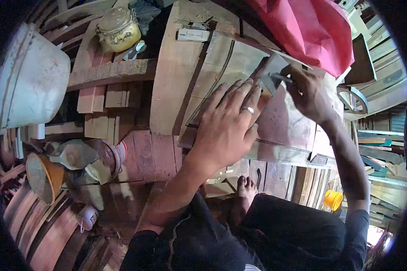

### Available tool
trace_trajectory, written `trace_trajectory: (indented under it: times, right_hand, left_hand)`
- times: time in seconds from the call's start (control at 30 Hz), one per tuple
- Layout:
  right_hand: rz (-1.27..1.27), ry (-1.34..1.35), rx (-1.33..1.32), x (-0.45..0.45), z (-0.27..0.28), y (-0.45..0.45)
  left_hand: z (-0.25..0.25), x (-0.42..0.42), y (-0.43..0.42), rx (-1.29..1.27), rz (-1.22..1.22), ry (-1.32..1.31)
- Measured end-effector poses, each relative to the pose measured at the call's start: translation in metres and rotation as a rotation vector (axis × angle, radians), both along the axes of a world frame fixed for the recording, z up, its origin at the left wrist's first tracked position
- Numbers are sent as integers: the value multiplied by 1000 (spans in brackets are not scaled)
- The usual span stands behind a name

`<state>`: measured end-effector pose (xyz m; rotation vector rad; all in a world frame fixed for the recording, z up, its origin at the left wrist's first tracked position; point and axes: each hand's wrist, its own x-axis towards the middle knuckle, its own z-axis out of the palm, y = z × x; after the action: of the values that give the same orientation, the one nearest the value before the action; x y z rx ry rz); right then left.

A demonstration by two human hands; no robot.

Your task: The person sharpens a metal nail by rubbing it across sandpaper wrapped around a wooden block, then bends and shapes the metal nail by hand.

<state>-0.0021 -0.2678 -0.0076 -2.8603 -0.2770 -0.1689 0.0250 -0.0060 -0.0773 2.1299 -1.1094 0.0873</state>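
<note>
My left hand [230,113] lies flat with its fingers spread on a board with dark curved lines [217,67]. A ring shows on one finger. Just right of its fingertips, my right hand [305,90] has its fingers curled round a small dark tool [281,77], whose exact kind I cannot make out. Beneath the tool is a flat grey piece [273,65], and a reddish-brown panel [280,122] lies below and between the hands.
Pink cloth [312,36] covers the far right side. A glass jar [118,29] stands at the upper left near a white bucket [40,77]. An orange bowl [45,177] is lower left, and a yellow container [333,199] sits at the lower right.
</note>
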Motion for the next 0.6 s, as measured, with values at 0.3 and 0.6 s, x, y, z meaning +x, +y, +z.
trace_trajectory:
  times: [0.3, 0.6]
  right_hand:
    - [-19, -39, 53, -4, -6, 0]
    - [-14, -37, 126, -10, -15, 7]
  left_hand:
    - [0, 0, -1, -30, -12, 16]
    - [1, 1, -1, -38, -18, 10]
